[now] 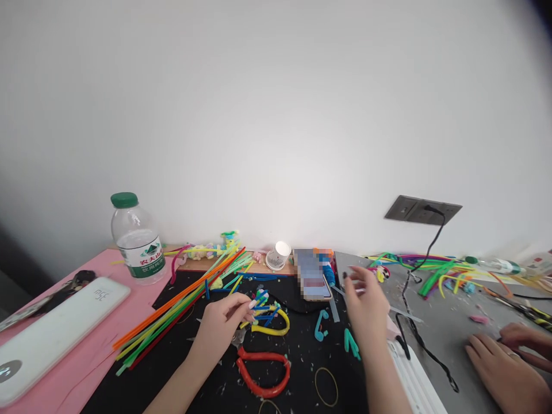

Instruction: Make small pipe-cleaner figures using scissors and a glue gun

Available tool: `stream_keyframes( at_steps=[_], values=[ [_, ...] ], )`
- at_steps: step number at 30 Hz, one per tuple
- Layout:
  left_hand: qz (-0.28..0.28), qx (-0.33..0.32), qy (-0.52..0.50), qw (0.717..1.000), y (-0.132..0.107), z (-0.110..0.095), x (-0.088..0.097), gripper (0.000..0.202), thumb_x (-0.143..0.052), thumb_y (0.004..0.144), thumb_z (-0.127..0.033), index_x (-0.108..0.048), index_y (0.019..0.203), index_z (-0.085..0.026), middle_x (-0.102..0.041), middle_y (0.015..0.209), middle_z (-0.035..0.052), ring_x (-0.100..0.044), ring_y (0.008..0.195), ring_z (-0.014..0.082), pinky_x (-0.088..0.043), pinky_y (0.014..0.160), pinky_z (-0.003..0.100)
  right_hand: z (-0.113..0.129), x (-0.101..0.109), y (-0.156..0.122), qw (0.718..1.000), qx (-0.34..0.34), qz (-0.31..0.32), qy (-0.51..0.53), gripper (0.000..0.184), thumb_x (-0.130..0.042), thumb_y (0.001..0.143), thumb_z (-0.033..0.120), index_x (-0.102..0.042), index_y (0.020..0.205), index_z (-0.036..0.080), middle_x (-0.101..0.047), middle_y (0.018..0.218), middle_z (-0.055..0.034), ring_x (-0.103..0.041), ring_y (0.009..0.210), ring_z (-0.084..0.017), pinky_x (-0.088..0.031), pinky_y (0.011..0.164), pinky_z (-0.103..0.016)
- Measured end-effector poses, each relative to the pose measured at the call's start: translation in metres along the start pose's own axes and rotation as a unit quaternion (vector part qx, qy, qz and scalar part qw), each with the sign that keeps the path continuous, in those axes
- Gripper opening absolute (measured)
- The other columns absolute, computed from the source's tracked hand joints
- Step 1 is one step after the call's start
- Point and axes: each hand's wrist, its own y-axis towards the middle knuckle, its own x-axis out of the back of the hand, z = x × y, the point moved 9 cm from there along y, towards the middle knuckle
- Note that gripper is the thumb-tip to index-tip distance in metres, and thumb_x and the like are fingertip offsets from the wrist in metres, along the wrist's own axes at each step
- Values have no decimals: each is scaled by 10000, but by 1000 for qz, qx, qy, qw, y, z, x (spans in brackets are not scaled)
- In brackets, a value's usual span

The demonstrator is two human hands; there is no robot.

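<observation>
My left hand [222, 325] is closed in a pinch on a small bundle of coloured pipe cleaners [265, 310], blue, green and yellow, held just above the black mat [190, 368]. My right hand [366, 305] hovers to the right of it with fingers spread, holding nothing, close to a phone [314, 275] lying at the back of the mat. Red-handled scissors [263, 371] lie on the mat just below my left hand. Two short teal pieces [319, 325] rest between my hands.
A long sheaf of coloured pipe cleaners [181, 302] slants across the mat's left. A water bottle [137, 238] and white case [52, 333] stand on the pink surface. A small paper cup [278, 255] sits at the back. Another person's hands [509, 356] rest at the right by a black cable [414, 322].
</observation>
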Motion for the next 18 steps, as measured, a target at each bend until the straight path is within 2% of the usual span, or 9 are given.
stream_keyframes(
  at_steps=[2, 4, 6, 8, 10, 12, 15, 18],
  values=[
    [-27, 19, -21, 999, 2, 7, 6, 233, -570, 798, -411, -619, 737, -192, -695, 718, 9, -703, 735, 198, -552, 733, 262, -36, 23, 16, 995, -76, -31, -54, 472, -513, 757, 422, -531, 1135, 141, -656, 962, -130, -613, 730, -245, -456, 677, -365],
    [-50, 27, -29, 998, 3, 11, 11, 238, -601, 778, -424, -615, 719, -194, -703, 710, 9, -704, 746, 205, -553, 734, 257, -67, 38, 24, 981, -123, -37, -143, 546, -547, 709, 452, -528, 1144, 123, -654, 981, -179, -617, 825, -323, -442, 705, -424],
    [-65, 36, -16, 997, 4, 17, 14, 253, -629, 761, -442, -632, 721, -193, -721, 737, 20, -703, 776, 214, -551, 719, 243, -91, 45, 27, 967, -138, -23, -214, 512, -566, 683, 483, -572, 1069, 147, -659, 960, -214, -600, 921, -390, -418, 740, -478],
    [-77, 48, -3, 996, 4, 24, 17, 283, -639, 756, -471, -648, 718, -192, -733, 768, 27, -702, 810, 222, -551, 710, 228, -115, 48, 25, 955, -166, -14, -247, 452, -637, 609, 528, -611, 924, 205, -658, 855, -216, -598, 906, -424, -402, 717, -501],
    [-110, 51, 12, 993, 4, 32, 24, 316, -666, 716, -508, -661, 704, -192, -731, 726, 24, -706, 750, 223, -558, 664, 219, -130, 48, 22, 951, -175, -11, -254, 375, -675, 564, 543, -605, 796, 256, -641, 788, -210, -604, 861, -430, -394, 675, -501],
    [-127, 62, 18, 990, 4, 41, 29, 337, -656, 717, -534, -692, 745, -200, -751, 771, 28, -713, 786, 237, -569, 695, 227, -142, 47, 19, 953, -185, 0, -241, 324, -711, 516, 537, -567, 675, 294, -619, 711, -184, -611, 794, -423, -390, 632, -489],
    [-126, 86, 42, 987, 3, 53, 34, 326, -682, 687, -544, -729, 768, -232, -768, 840, 26, -723, 795, 250, -581, 668, 217, -157, 47, 16, 951, -202, 13, -235, 318, -743, 473, 539, -545, 585, 316, -558, 598, -146, -609, 693, -402, -376, 583, -472],
    [-104, 69, 34, 992, 4, 53, 32, 296, -666, 701, -545, -748, 780, -272, -771, 852, 11, -729, 811, 248, -579, 701, 205, -175, 53, 15, 945, -208, -1, -253, 334, -759, 436, 561, -565, 546, 312, -543, 567, -131, -597, 574, -358, -352, 540, -451]
  ],
)
